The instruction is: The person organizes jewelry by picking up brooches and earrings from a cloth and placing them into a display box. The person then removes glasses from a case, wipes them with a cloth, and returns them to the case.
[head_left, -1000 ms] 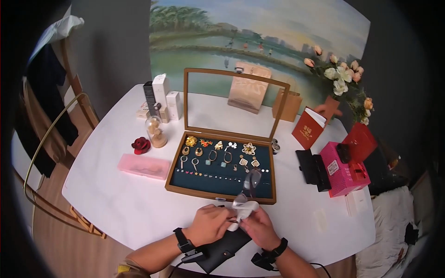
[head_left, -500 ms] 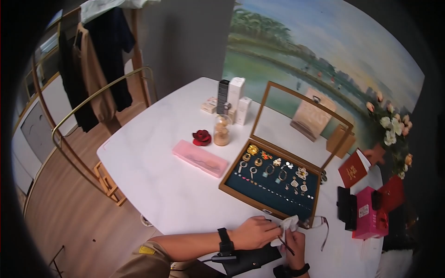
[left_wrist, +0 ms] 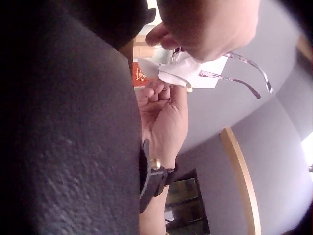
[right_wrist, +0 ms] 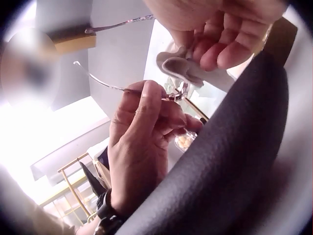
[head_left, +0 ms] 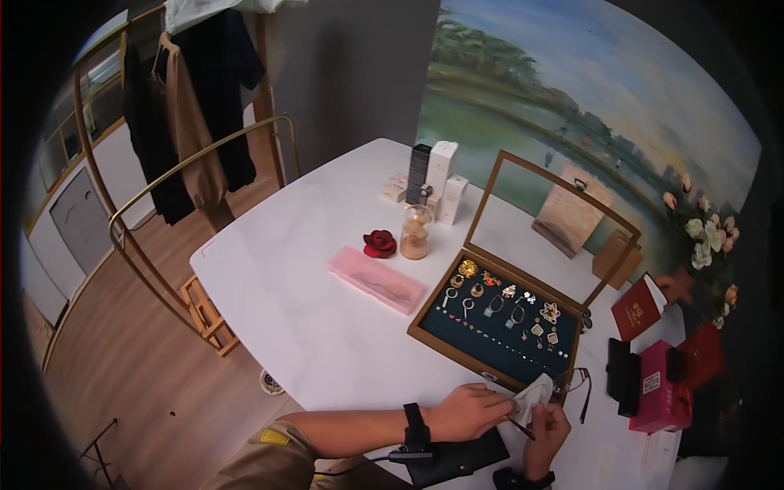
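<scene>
The left hand (head_left: 469,412) pinches the eyeglasses (head_left: 585,395) near one hinge; the right wrist view shows its thumb and fingers on the frame (right_wrist: 142,122). A pale cloth (head_left: 535,395) lies around part of the glasses, and the right hand (head_left: 549,434) pinches it between thumb and fingers. Both temples stick out from the hands in the left wrist view, one patterned temple (left_wrist: 234,81) below the other. Cloth and fingers hide part of the lenses. Below the hands lies a black case (head_left: 461,459) with a flap.
Just beyond the hands stands an open jewelry box (head_left: 449,349) with its glass lid raised. A pink case (head_left: 376,279), a red flower (head_left: 380,243), a glass dome (head_left: 415,233) and small boxes (head_left: 442,167) are further left. A pink box (head_left: 653,384) and black cases (head_left: 623,377) stand right.
The head view has swung left, so the table and box appear further right. The hands still hold the glasses and cloth; the glasses' angle has changed and the right fingers have shifted on the cloth.
</scene>
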The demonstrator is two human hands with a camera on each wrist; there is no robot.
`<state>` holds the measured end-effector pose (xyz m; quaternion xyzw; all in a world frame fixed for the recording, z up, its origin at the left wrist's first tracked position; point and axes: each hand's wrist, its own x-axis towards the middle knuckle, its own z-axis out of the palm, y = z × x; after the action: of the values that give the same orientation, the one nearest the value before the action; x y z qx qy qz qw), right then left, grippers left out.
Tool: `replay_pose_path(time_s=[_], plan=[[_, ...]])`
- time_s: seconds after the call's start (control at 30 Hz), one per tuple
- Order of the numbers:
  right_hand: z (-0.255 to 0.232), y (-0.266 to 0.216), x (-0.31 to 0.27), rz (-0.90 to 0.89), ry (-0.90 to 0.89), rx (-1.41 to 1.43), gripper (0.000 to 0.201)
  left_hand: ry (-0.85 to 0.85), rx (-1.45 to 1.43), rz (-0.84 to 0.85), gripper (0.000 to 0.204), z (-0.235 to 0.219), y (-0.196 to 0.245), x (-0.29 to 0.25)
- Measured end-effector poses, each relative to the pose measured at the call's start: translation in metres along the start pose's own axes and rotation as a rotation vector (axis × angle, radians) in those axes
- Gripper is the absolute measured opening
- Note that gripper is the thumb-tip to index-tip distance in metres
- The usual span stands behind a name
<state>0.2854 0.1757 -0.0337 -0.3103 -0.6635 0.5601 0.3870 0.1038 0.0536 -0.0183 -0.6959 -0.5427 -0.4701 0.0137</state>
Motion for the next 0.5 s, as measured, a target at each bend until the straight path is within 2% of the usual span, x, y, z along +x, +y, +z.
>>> replay_pose_path(time_s=[0.1, 0.13, 0.17, 0.27, 0.3, 0.37, 0.5], plan=[[0.013, -0.008, -0.005, 0.011, 0.048, 0.119, 0.016, 0.002, 0.017, -0.004, 0.015, 0.000, 0.003, -0.003], [0.006, 0.000, -0.003, 0.021, -0.051, 0.139, 0.029, -0.010, 0.026, -0.007, 0.015, -0.002, 0.003, -0.003], [0.005, 0.001, -0.005, 0.027, -0.045, 0.139, 0.029, -0.021, 0.038, -0.009, 0.015, -0.003, 0.004, -0.002], [0.010, 0.005, -0.004, 0.226, -0.085, 0.376, 0.038, 0.008, 0.033, 0.015, 0.014, -0.001, 0.002, -0.002], [0.009, 0.007, -0.004, 0.223, -0.083, 0.381, 0.038, 0.005, 0.036, 0.019, 0.014, -0.002, 0.002, -0.002], [0.011, 0.005, -0.006, 0.217, -0.241, 0.439, 0.040, -0.050, -0.005, 0.069, 0.013, -0.002, 0.003, -0.001], [0.016, -0.016, -0.006, 0.220, -0.190, 0.359, 0.040, -0.100, 0.020, 0.046, 0.012, 0.001, 0.002, -0.006]])
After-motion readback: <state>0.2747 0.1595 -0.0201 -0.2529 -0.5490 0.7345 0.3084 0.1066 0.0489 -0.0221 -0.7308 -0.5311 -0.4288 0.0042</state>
